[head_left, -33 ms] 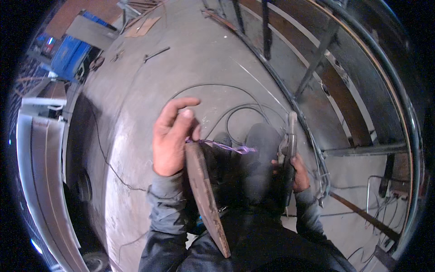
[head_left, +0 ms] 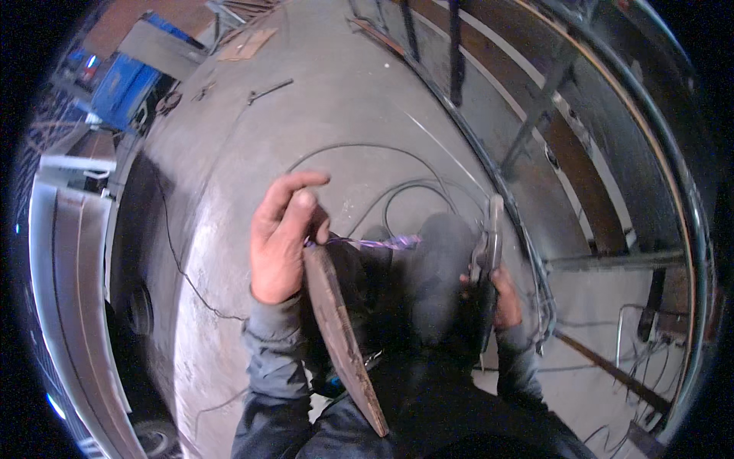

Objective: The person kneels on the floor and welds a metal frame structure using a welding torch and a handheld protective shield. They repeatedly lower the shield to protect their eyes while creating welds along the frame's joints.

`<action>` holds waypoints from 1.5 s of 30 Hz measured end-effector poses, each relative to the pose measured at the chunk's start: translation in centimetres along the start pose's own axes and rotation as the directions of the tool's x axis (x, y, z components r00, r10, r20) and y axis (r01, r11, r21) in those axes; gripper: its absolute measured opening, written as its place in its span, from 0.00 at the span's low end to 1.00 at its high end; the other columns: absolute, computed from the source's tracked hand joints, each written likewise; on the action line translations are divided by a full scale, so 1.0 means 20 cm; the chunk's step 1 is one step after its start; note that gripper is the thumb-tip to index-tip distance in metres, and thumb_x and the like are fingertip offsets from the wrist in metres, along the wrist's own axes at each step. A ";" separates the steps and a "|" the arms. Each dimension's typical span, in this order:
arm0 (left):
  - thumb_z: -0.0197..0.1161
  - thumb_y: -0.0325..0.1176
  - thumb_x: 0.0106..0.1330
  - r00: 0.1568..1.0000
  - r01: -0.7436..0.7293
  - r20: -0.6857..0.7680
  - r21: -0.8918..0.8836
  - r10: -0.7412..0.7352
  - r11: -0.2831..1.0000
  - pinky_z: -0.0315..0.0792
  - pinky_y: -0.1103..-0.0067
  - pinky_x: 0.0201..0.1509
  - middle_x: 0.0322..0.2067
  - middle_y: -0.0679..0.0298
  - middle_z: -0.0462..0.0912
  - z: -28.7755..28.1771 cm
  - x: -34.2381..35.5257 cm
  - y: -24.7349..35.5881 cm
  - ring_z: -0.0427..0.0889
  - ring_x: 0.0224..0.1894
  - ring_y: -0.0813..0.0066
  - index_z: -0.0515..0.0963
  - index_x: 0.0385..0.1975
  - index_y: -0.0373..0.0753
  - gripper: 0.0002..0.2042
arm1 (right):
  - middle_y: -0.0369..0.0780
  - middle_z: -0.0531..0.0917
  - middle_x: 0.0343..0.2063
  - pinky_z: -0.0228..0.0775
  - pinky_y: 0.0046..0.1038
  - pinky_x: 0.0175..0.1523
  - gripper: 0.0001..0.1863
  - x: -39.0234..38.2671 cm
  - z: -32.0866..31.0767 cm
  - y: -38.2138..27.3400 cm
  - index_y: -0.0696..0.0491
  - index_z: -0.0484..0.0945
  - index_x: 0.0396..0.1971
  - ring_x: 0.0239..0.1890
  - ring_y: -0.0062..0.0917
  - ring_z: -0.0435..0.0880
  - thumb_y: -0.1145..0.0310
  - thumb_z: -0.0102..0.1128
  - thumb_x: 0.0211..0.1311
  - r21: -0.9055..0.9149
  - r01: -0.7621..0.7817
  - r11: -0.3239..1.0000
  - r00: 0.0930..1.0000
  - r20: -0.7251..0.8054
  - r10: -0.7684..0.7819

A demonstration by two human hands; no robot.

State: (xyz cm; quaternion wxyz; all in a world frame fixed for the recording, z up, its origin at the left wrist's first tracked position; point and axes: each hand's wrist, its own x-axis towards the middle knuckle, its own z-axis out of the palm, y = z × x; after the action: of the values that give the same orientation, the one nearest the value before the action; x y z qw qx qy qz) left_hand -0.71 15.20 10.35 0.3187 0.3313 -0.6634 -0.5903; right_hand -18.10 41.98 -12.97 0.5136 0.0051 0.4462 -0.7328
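My left hand (head_left: 279, 245) grips a twisted purple cord (head_left: 394, 242) at the top of a flat, worn brown board (head_left: 340, 329), index finger raised and other fingers curled. The board slants down across my left forearm toward my lap. On the right, my right hand (head_left: 505, 298) is wrapped around a long, dark metal hand tool (head_left: 488, 245) with a silvery upper end, held upright beside my dark-clad knee (head_left: 440, 268). I cannot make out exactly what kind of tool it is.
A metal frame (head_left: 459, 122) curves along the right. Hoses (head_left: 359, 144) loop over the concrete floor (head_left: 245, 153), with a metal bar (head_left: 271, 90) farther off. A silver vehicle body (head_left: 73, 252) with tyres stands left, blue equipment (head_left: 126, 88) behind it. Cables lie at lower right.
My left hand, with board and cord, has shifted slightly left and down. My right hand and its tool are a little lower.
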 end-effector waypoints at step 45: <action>0.61 0.31 0.60 0.991 0.080 -0.012 0.860 -0.137 0.505 0.76 0.54 0.55 0.44 0.42 0.84 -0.69 1.30 -1.85 0.83 0.49 0.40 0.74 0.52 0.38 0.19 | 0.38 0.81 0.31 0.71 0.26 0.42 0.23 0.01 0.48 -0.57 0.60 0.79 0.46 0.33 0.23 0.79 0.63 0.66 0.51 -0.777 0.141 0.614 0.934 -0.101 -0.343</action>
State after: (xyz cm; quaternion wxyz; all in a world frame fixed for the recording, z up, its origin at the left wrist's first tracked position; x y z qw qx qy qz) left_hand -2.21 -17.05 -24.21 0.0569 0.4690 -0.8551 -0.2137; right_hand -22.51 36.37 0.12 0.3060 -0.1823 0.7662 -0.5349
